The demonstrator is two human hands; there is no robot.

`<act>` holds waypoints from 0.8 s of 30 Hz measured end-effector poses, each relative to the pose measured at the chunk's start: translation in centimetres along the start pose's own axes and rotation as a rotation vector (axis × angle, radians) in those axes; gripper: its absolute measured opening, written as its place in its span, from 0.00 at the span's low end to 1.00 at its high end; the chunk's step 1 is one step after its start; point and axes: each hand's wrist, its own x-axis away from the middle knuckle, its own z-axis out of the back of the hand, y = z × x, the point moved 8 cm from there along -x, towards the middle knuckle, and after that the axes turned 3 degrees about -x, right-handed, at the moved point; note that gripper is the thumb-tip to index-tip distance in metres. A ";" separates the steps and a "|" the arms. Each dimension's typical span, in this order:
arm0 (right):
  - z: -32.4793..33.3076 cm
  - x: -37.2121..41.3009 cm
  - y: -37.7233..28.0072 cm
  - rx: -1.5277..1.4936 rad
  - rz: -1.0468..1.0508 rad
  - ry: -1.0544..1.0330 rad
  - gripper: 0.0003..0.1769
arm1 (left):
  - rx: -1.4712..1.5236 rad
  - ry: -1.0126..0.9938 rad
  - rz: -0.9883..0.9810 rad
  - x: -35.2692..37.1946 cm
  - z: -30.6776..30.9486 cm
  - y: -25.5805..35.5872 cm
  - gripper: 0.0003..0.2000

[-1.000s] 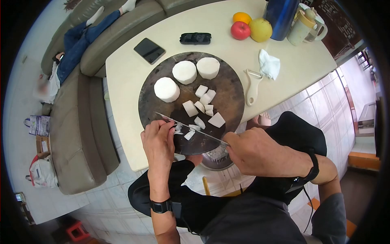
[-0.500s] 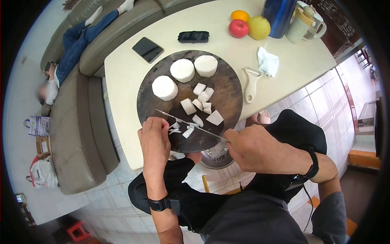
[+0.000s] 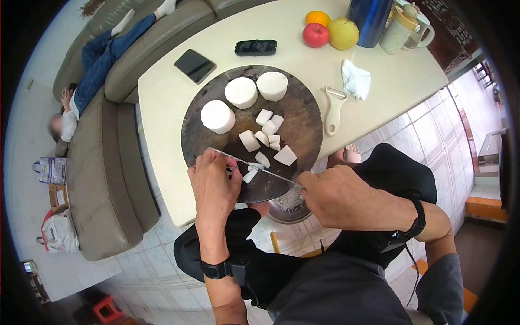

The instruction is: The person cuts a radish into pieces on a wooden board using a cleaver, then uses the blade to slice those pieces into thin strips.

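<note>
A knife (image 3: 279,177) is gripped in my right hand (image 3: 341,197), its thin blade seen nearly edge-on and slanting up to the left across the near part of a round dark chopping board (image 3: 306,116). My left hand (image 3: 214,181) is at the blade's far end, fingers bent and closed over small slivers of white radish (image 3: 233,169), mostly hidden under them. Against the middle of the blade lie a few cut bits (image 3: 253,166). Farther up the board are several radish chunks (image 3: 249,141) and three thick round pieces (image 3: 218,116).
Right of the board lie a white peeler (image 3: 333,116) and a crumpled tissue (image 3: 356,80). A phone (image 3: 195,66), a black case (image 3: 255,47), fruit (image 3: 316,35) and a blue flask (image 3: 370,21) stand behind. Below the board is a metal bowl (image 3: 291,214). A person lies on the sofa (image 3: 100,189).
My left hand has moved right and closed over the slivers beside the blade, covering them. My right hand keeps hold of the knife, almost in the same place.
</note>
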 end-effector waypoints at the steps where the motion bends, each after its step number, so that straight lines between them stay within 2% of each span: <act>1: 0.0 0.0 0.0 0.010 -0.010 0.001 0.07 | 0.011 -0.037 0.040 0.0 -0.5 -0.4 0.07; 5: 0.4 0.2 0.1 0.007 0.002 0.030 0.07 | -0.003 0.013 -0.007 -0.1 -0.2 -0.1 0.06; 8: 0.5 0.3 0.4 -0.019 -0.002 0.038 0.07 | 0.171 -0.033 0.023 -0.1 -0.5 -1.2 0.05; 10: 0.5 0.4 0.4 -0.033 -0.011 0.026 0.07 | 0.382 -0.070 0.122 0.0 -1.2 -2.4 0.04; 14: 0.3 0.5 0.5 -0.039 -0.011 0.003 0.08 | 0.418 -0.112 0.218 -0.2 -1.8 -3.1 0.04; 19: 0.5 0.5 0.4 -0.043 0.001 0.013 0.09 | 0.615 0.032 0.248 0.0 -0.8 -4.5 0.06; 24: 0.5 0.6 0.1 -0.049 0.004 0.006 0.09 | 0.756 0.041 0.308 0.8 -0.9 -5.1 0.05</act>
